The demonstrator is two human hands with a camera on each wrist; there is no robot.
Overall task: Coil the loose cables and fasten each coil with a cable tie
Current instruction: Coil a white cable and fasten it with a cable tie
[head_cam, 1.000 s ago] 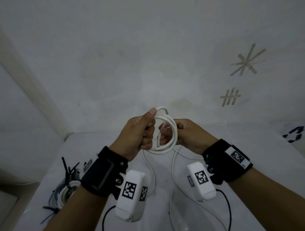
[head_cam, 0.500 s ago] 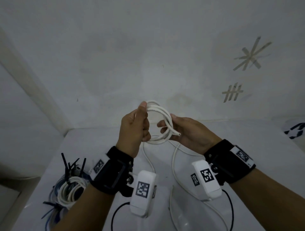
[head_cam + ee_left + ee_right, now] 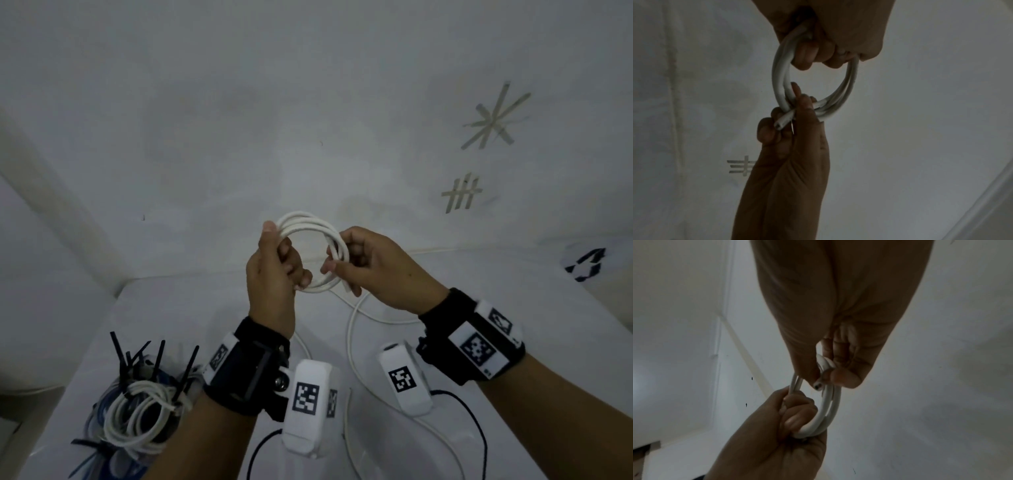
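White cable point(image 3: 313, 236) part-coiled, several loops held in air above worktop point(image 3: 513, 308) centre. Left hand point(image 3: 274, 274) fingers curled round loops on one side; right hand point(image 3: 376, 270) pinches opposite side, cut end showing. Tail point(image 3: 352, 329) still trails down to worktop: winding unfinished, no tie on yet. Finished tied coils point(image 3: 137, 414), black ties point(image 3: 120, 356) sticking up, at near-left corner.

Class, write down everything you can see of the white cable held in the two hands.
The white cable is round, smooth and plastic-looking, wound into a small coil of several turns held up above the table. The left hand grips one side, the right hand pinches the other, beside a cut end. Uncoiled slack hangs down to the table. No tie is on it.
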